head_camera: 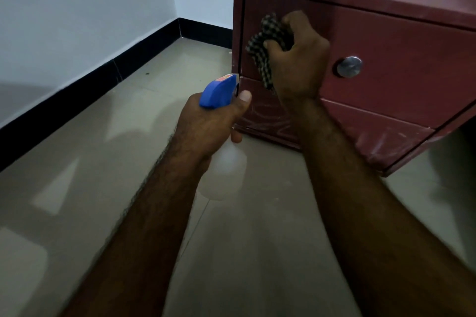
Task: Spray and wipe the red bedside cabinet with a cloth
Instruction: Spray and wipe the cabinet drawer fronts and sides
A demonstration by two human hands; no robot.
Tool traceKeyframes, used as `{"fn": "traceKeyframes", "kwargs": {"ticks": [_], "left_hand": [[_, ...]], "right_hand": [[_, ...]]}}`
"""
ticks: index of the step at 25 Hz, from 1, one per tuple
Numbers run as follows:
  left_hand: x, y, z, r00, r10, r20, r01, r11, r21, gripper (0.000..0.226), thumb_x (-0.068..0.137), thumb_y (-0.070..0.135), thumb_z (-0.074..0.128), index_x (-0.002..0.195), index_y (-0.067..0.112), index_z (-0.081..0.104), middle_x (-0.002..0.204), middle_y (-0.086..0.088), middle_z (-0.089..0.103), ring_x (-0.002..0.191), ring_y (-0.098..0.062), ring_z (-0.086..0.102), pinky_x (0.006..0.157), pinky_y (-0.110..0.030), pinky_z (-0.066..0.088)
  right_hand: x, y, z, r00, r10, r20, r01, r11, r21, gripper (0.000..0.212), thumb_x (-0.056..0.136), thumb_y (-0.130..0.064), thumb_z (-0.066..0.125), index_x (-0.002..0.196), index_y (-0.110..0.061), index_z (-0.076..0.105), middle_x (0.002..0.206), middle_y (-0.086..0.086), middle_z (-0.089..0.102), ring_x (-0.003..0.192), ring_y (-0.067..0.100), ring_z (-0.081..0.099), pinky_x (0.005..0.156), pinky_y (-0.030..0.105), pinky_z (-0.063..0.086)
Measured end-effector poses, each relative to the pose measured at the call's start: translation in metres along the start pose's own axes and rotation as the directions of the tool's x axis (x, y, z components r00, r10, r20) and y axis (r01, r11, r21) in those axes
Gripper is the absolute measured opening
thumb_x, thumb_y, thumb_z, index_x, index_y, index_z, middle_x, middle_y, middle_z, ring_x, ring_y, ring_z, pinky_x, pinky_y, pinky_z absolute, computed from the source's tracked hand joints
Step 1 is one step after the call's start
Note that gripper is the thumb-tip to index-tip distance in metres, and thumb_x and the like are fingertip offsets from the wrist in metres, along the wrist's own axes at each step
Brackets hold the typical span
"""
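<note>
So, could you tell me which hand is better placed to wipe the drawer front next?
Right. The right hand grips the checked cloth against the red cabinet's drawer front, left of its metal knob. The left hand holds the blue-headed spray bottle, so it is occupied.

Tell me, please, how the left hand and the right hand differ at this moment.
The left hand grips a spray bottle with a blue head; the right hand clutches a bunched checked cloth. The left hand is low, beside the red cabinet; the right hand is higher, holding its cloth against the drawer front. Both are curled round something.
</note>
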State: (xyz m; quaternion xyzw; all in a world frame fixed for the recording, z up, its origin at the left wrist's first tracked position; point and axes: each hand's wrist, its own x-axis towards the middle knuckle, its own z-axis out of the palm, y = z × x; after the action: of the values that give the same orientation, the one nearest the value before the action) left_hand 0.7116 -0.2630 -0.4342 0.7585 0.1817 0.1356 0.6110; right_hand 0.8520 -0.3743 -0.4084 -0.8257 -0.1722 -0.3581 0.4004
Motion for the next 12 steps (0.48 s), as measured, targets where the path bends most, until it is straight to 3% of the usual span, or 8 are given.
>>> {"fn": "traceKeyframes", "kwargs": {"ticks": [3,5,8,12], "left_hand": [[0.001,0.0,-0.006,0.999,-0.014,-0.035,0.014,1.0,0.003,0.025,0.088,0.055,0.07,0.089,0.035,0.056,0.087,0.004,0.07,0.057,-0.01,0.071,0.079,-0.045,0.059],[0.004,0.0,-0.011,0.998,-0.013,-0.056,0.013,1.0,-0.002,0.028,0.087,0.057,0.07,0.091,0.033,0.057,0.086,0.003,0.07,0.057,-0.01,0.071,0.076,-0.043,0.059],[0.008,-0.002,-0.015,0.997,-0.035,-0.07,0.037,0.999,0.021,0.04,0.086,0.06,0.069,0.107,0.029,0.057,0.095,0.002,0.069,0.058,-0.007,0.071,0.076,-0.042,0.058],[0.008,-0.003,-0.016,0.996,-0.048,-0.077,0.05,0.998,0.028,0.045,0.087,0.058,0.069,0.116,0.028,0.053,0.097,0.0,0.068,0.056,-0.006,0.07,0.073,-0.04,0.058]], "right_hand": [[-0.018,0.007,0.013,0.987,0.014,0.158,-0.003,0.997,-0.071,0.026,0.087,-0.022,0.072,0.111,-0.016,0.067,0.102,0.004,0.073,0.094,0.019,0.069,0.079,0.028,0.053],[-0.018,0.006,0.015,0.994,-0.005,0.107,0.005,1.0,0.006,0.025,0.082,-0.019,0.076,0.106,-0.013,0.068,0.096,0.002,0.074,0.089,0.017,0.07,0.076,0.028,0.054],[-0.01,0.004,0.018,0.999,-0.032,-0.036,0.034,0.997,0.073,0.027,0.076,-0.021,0.08,0.099,-0.013,0.068,0.089,-0.003,0.074,0.079,0.011,0.068,0.068,0.016,0.045],[-0.019,0.01,0.031,0.995,-0.055,0.088,0.054,0.999,0.004,0.027,0.079,-0.021,0.08,0.101,-0.012,0.067,0.094,0.0,0.074,0.086,0.018,0.069,0.072,0.023,0.047]]}}
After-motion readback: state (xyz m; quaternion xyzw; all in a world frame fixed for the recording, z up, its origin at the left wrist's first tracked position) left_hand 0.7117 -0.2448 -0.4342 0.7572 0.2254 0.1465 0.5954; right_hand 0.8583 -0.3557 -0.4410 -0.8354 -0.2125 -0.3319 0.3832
